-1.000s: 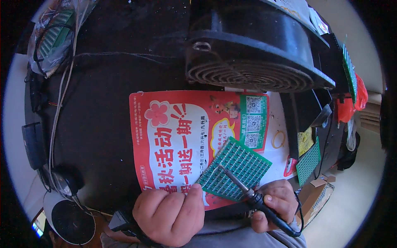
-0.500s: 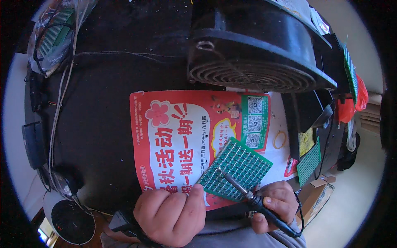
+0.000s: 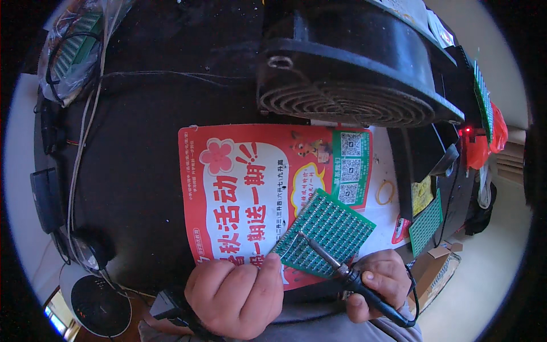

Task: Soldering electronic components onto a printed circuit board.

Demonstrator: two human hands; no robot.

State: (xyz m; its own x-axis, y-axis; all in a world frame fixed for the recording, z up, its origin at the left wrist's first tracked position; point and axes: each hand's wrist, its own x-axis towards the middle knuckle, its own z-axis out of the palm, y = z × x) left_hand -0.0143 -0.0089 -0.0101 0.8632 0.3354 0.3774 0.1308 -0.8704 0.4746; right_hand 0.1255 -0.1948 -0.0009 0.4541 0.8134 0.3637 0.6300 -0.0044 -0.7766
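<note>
A green circuit board with rows of small solder points lies tilted over the red-and-white printed sheet. My right hand is wrapped round the black handle of a soldering iron. The iron's metal tip reaches the left part of the board. My left hand is closed at the board's left corner, thumb and finger pinched on a thin silvery solder wire. That wire runs over the board toward the iron's tip. My curled fingers hide the rest of the wire.
A large black fan with a ring grille stands just beyond the board. The printed sheet covers the dark table. At right are another green board, an open cardboard box and a red bag. Cables run along the left.
A small red light now glows at the right near the red bag. My hands, the iron and the board look the same.
</note>
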